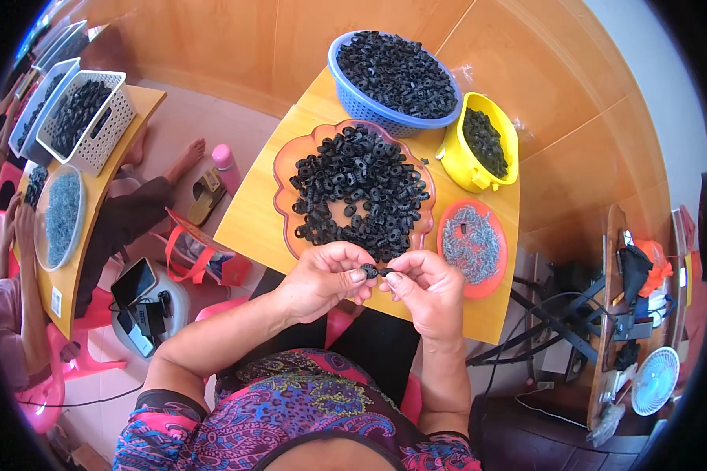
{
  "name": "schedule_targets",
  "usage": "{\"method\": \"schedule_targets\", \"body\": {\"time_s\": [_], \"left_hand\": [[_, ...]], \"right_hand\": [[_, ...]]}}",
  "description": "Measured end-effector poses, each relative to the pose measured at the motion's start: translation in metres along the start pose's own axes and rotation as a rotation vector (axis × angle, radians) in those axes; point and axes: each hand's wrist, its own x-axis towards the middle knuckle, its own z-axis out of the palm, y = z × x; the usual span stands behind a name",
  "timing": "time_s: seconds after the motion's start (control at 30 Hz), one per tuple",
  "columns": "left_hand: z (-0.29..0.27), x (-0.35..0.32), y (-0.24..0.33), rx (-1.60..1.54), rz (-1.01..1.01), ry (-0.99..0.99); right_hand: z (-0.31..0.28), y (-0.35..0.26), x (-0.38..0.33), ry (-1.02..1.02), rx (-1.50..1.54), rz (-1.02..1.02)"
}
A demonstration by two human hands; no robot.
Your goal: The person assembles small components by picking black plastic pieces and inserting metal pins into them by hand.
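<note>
Close together over the table's near edge, my two hands work on small black plastic pieces. My left hand [331, 276] pinches a rounded, ribbed black plastic part [369, 271] between thumb and fingers. My right hand [428, 289] has its thumb and forefinger closed on a narrower black piece [385, 272], end to end with the first; whether they are joined I cannot tell. Just beyond lies an orange scalloped tray [289, 166] heaped with similar black parts [361, 173]. An orange-red plate [501, 271] of tiny grey metal springs [473, 242] sits beside my right hand.
On the wooden table [251, 212], a blue basket [369, 110] of black parts and a yellow basket [457, 161] of smaller black pieces stand at the back. At far left, another person works at a second table [126, 129]. A fan [655, 381] stands at far right.
</note>
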Motion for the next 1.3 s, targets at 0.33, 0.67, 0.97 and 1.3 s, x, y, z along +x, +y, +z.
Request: {"method": "schedule_targets", "body": {"time_s": [0.33,0.67,0.97,1.3], "left_hand": [[0.002,-0.005,0.003,0.317,-0.007,0.062],[0.013,-0.013,0.01,0.83,0.254,0.066],[0.015,-0.011,0.02,0.909,0.195,-0.08],[0.013,-0.012,0.018,0.832,0.212,-0.038]], "right_hand": [[-0.007,0.003,0.005,-0.117,-0.153,0.061],[-0.004,0.009,0.005,-0.154,-0.238,0.025],[-0.008,0.005,0.002,-0.239,-0.251,0.106],[-0.024,0.014,0.016,-0.353,-0.006,0.151]]}}
